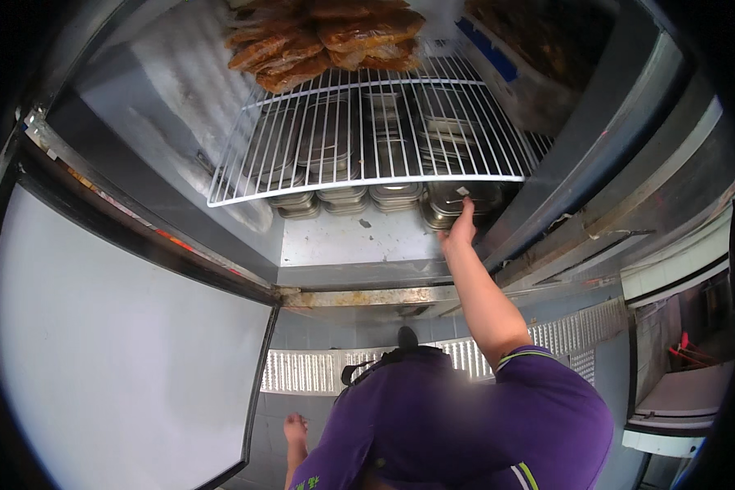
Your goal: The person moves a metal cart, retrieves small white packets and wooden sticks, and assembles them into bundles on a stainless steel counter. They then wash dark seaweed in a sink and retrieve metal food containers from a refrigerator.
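My right hand (461, 225) reaches into a frosted upright freezer and grips the front corner of a lidded metal container (441, 214). Its thumb lies over the lid edge, while the other fingers are mostly hidden beneath. That container is at the right end of the freezer floor, under a white wire shelf (359, 181). To its left stand several stacks of similar metal containers, the nearest being a stack (396, 196) close beside it. Low at my side hangs my left hand (296, 425), its fingers curled in with nothing visible in them.
Bagged orange-brown food (327, 41) is piled on the wire shelf. A white bin with a blue edge (506, 69) stands at its right. The freezer door (131, 335) hangs open on the left. A raised sill (367, 297) crosses the opening; ridged metal strips (302, 371) lie on the floor.
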